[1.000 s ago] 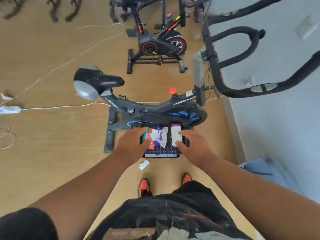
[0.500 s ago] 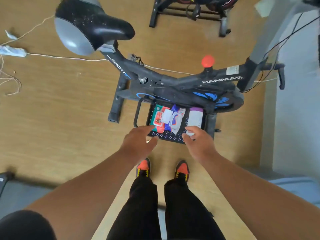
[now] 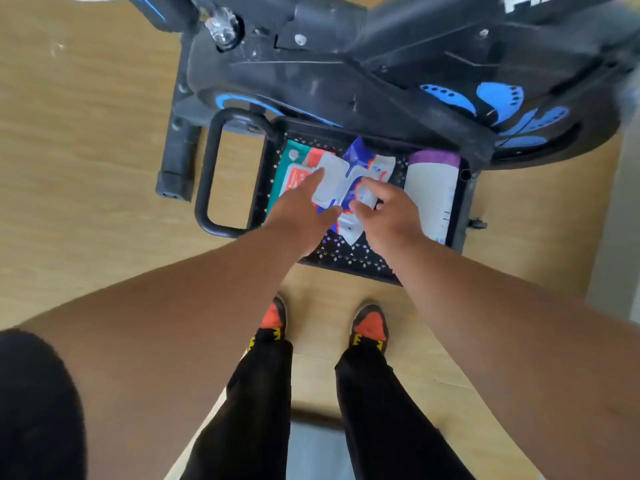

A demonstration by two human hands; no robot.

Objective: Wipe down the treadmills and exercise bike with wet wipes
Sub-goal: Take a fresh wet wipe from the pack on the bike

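A: Where is the wet wipes pack [image 3: 360,174] now?

B: It lies in the black basket [image 3: 346,254] on the floor, just below the frame of the exercise bike [image 3: 381,64]. A teal and red packet [image 3: 291,168] is beside it on the left, and a white bottle with purple cap [image 3: 431,188] on the right.

A: And the hands?

B: Both are on the pack. The left hand [image 3: 304,213] pinches its white flap, forefinger stretched along the top and thumb under the edge. The right hand [image 3: 391,213] has the fingers curled on the pack near the opening; whether it grips a wipe, I cannot tell, the picture is blurred there.

A: The person stands close?

B: Yes, the two shoes [image 3: 369,323] are near the basket.
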